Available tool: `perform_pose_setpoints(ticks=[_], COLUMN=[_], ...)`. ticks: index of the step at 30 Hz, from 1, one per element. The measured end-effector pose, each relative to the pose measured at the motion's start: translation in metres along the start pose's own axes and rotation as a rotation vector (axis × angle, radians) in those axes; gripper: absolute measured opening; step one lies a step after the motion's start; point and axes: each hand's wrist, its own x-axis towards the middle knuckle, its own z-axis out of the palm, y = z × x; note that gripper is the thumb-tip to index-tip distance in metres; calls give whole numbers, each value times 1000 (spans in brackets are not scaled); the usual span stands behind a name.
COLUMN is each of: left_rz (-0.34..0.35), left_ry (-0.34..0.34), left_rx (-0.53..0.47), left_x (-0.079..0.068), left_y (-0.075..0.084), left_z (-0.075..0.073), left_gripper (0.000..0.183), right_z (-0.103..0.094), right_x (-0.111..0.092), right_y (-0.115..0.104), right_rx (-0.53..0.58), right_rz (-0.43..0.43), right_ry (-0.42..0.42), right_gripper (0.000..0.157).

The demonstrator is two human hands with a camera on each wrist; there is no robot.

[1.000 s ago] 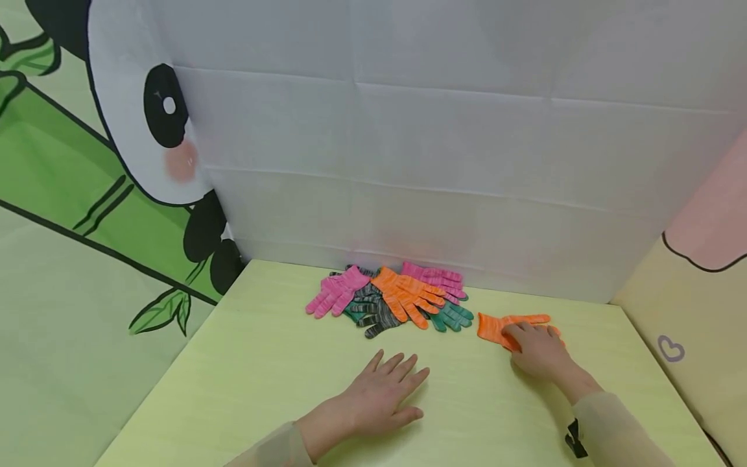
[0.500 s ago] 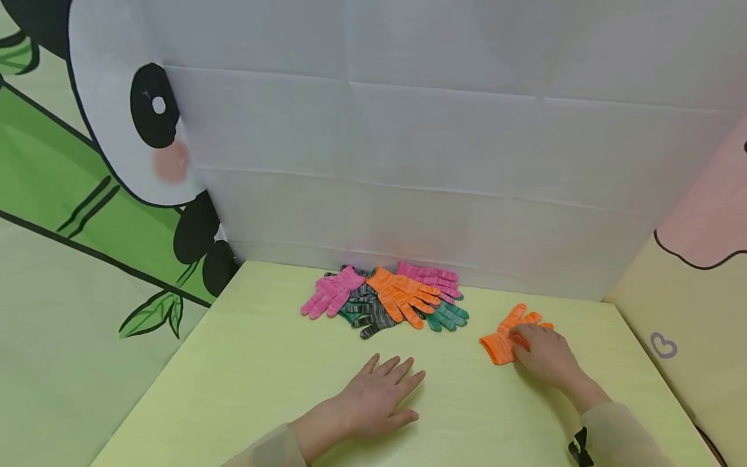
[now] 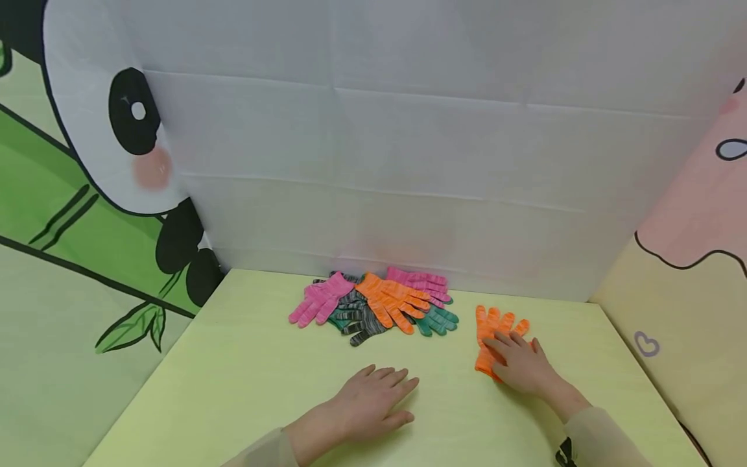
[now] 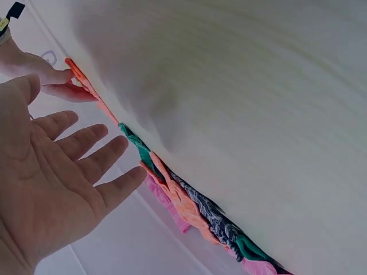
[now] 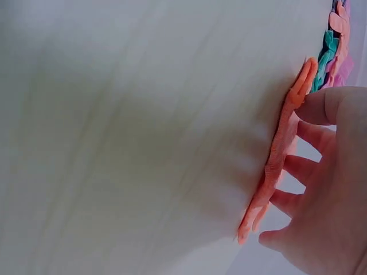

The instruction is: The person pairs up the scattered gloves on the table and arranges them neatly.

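An orange knitted glove lies flat on the right part of the table, its fingers pointing toward the back wall. My right hand rests its spread fingertips on it; the right wrist view shows the thumb and fingers touching the top of the glove without curling round it. My left hand hovers low over the table's front middle, fingers extended and holding nothing. In the left wrist view the palm of the left hand faces the camera.
A pile of gloves lies against the back wall: an orange glove on top, pink gloves at the sides, a grey-black glove and a green glove lower down. White sheeting rises behind the yellow table.
The single orange glove has turned from pointing right to pointing at the back wall, with the right hand on it. The left hand has stayed about in place; the view has shifted slightly.
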Motion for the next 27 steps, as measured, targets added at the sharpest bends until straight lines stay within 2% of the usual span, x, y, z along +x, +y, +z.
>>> perform_pose_setpoints(ticks=[5, 8, 10, 13, 15, 17, 19, 21, 27], left_rz=[20, 34, 41, 37, 35, 32, 34, 39, 57], left_ry=[2, 16, 24, 40, 50, 49, 47, 38, 33], left_rx=[4, 16, 25, 42, 55, 52, 45, 31, 13], left_x=[-1, -1, -2, -4, -4, -4, -3, -3, -2], left_y=[0, -1, -1, -1, -1, -1, -1, 0, 4], left_z=[1, 2, 2, 0, -1, -1, 0, 1, 2], left_gripper=[63, 63, 63, 62, 62, 62, 62, 63, 63], right_z=[-2, -4, -10, -26, -34, -35, -32, -26, -16], right_x=[-7, -7, -7, -9, -10, -8, -3, 2, 9], right_y=[3, 9, 14, 19, 21, 22, 22, 21, 20], right_rx=[80, 195, 257, 242, 178, 113, 103, 141, 397], right_rz=[-44, -39, 14, 194, 322, 402, 432, 443, 421], right_ry=[6, 7, 24, 34, -3, -67, -113, -113, -48], right_gripper=[45, 46, 42, 36, 48, 57, 57, 51, 30])
